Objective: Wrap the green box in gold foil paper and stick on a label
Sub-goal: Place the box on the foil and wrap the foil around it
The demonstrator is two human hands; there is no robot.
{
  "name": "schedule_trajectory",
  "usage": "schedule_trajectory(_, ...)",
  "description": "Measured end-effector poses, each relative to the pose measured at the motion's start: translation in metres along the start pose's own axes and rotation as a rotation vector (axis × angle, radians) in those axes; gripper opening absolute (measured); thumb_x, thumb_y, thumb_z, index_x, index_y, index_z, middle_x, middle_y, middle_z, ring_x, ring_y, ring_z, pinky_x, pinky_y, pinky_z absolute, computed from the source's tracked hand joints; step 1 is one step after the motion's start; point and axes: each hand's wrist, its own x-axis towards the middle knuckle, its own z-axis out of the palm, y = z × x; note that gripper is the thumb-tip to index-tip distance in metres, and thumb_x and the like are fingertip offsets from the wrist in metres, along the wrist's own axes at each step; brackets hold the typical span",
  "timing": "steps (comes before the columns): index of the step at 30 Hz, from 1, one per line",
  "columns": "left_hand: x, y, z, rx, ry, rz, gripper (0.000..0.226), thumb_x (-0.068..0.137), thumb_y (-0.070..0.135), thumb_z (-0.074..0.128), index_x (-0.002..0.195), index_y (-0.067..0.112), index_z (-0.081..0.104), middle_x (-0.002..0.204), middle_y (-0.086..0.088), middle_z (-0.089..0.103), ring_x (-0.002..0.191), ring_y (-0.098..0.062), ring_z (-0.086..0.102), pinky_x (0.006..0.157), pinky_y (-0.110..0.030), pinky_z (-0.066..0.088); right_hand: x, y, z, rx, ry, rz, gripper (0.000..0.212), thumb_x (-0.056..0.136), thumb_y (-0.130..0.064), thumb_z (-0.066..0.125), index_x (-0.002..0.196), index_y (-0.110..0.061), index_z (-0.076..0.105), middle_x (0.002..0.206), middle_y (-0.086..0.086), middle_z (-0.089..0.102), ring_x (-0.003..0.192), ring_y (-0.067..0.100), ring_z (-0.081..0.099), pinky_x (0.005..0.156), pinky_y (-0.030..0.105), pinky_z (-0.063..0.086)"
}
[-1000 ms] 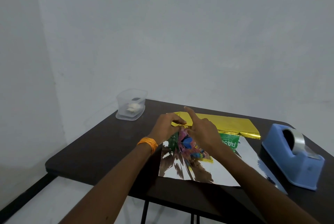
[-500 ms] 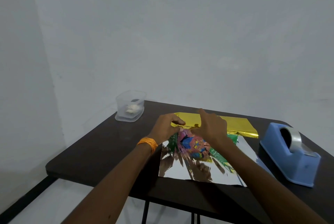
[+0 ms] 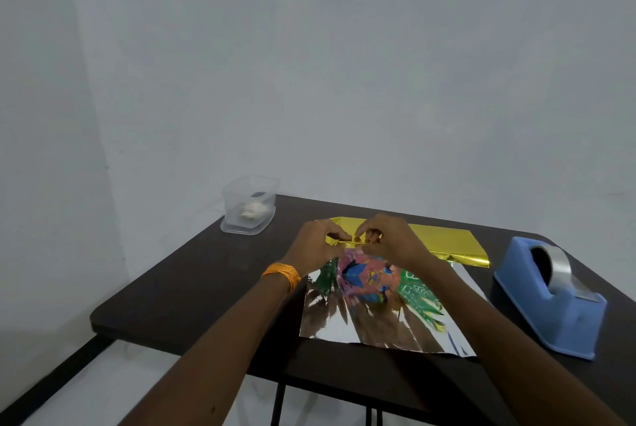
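Left hand (image 3: 315,246) and right hand (image 3: 392,243) close together, fingertips pinching folded edge of gold foil (image 3: 444,243) – shiny sheet, mirror-silver inside, spread flat on dark table (image 3: 206,274). Green box (image 3: 364,274), colourful printed face, sits on foil just under hands. Blue wedge-shaped tape dispenser (image 3: 547,301) at right – clear plastic tub (image 3: 249,207) far left.

Dim, flat light; foil sheet (image 3: 385,319) mirrors smeared colours; soft focus, wide-angle edge bending.

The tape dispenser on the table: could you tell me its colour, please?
The tape dispenser is light blue, shown best in the head view.
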Motion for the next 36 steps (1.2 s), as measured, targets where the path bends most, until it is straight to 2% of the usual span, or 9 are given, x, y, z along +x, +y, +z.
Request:
schedule_trajectory(4,0.001,0.002,0.003,0.005,0.032,-0.005,0.020,0.075,0.020,0.082,0.094,0.013,0.078,0.092,0.004,0.071,0.083,-0.005,0.064,0.073,-0.018,0.053,-0.002,0.002,0.001,0.068,-0.014,0.009,0.037,0.071,-0.011,0.086,0.104,-0.021,0.075,0.087,-0.002,0.061,0.075,0.011,0.054,0.064,0.025,0.044)
schedule_trajectory(7,0.003,0.003,0.007,0.058,0.033,0.022,0.019,0.074,0.018,0.085,0.091,0.014,0.077,0.090,0.003,0.070,0.081,-0.008,0.064,0.074,-0.023,0.054,-0.003,0.009,-0.002,0.161,-0.029,0.039,0.041,0.068,-0.002,0.085,0.105,-0.018,0.074,0.088,-0.002,0.063,0.081,0.017,0.061,0.073,0.035,0.053)
schedule_trajectory(10,0.005,0.000,0.004,0.061,0.005,0.031,0.019,0.075,0.013,0.084,0.092,0.014,0.076,0.091,0.003,0.068,0.084,-0.010,0.065,0.075,-0.025,0.056,-0.003,0.015,-0.007,0.272,-0.056,0.092,0.044,0.068,0.006,0.082,0.105,-0.016,0.074,0.091,0.004,0.069,0.084,0.016,0.065,0.078,0.032,0.056)
schedule_trajectory(14,0.005,-0.002,0.000,0.050,-0.040,0.024,0.023,0.076,0.002,0.081,0.096,0.011,0.075,0.095,0.002,0.069,0.089,-0.010,0.065,0.074,-0.026,0.058,-0.003,0.014,-0.007,0.334,-0.045,0.114,0.039,0.069,-0.003,0.084,0.102,-0.020,0.073,0.092,0.005,0.070,0.087,0.022,0.067,0.080,0.035,0.056)
schedule_trajectory(17,0.004,0.000,0.001,0.045,-0.028,0.000,0.025,0.074,-0.002,0.080,0.096,0.010,0.075,0.094,0.003,0.068,0.090,-0.011,0.065,0.074,-0.027,0.058,-0.004,0.013,-0.005,0.331,-0.033,0.091,0.035,0.073,-0.002,0.083,0.102,-0.018,0.073,0.089,0.004,0.069,0.083,0.017,0.064,0.079,0.034,0.055)
schedule_trajectory(21,0.001,0.000,0.004,0.019,-0.001,-0.004,0.026,0.071,0.003,0.082,0.094,0.012,0.076,0.095,0.001,0.069,0.087,-0.010,0.065,0.069,-0.018,0.053,-0.005,0.014,-0.009,0.413,-0.076,0.124,0.044,0.069,0.012,0.078,0.103,-0.015,0.072,0.089,0.003,0.065,0.081,0.010,0.060,0.074,0.026,0.052)
schedule_trajectory(25,0.000,0.004,0.007,0.011,0.032,-0.033,0.026,0.066,0.021,0.089,0.088,0.016,0.074,0.090,0.007,0.068,0.081,-0.005,0.064,0.068,-0.016,0.050,-0.004,0.018,-0.012,0.479,-0.094,0.151,0.051,0.063,0.019,0.076,0.103,-0.013,0.070,0.092,0.007,0.066,0.084,0.014,0.061,0.077,0.029,0.055)
schedule_trajectory(29,0.003,0.004,0.009,0.061,0.036,-0.003,0.023,0.069,0.010,0.087,0.085,0.016,0.072,0.087,0.005,0.066,0.079,-0.008,0.063,0.069,-0.019,0.050,-0.006,0.017,-0.007,0.467,-0.068,0.147,0.053,0.061,0.011,0.083,0.105,-0.014,0.069,0.089,0.002,0.065,0.081,0.013,0.061,0.076,0.029,0.055)
schedule_trajectory(36,0.001,-0.001,0.009,0.094,-0.008,0.008,0.029,0.070,0.000,0.081,0.096,0.011,0.073,0.098,0.001,0.066,0.088,-0.012,0.063,0.065,-0.006,0.046,-0.007,0.015,-0.009,0.448,-0.062,0.139,0.046,0.067,0.016,0.071,0.107,-0.007,0.067,0.090,0.006,0.065,0.083,0.014,0.060,0.075,0.029,0.054)
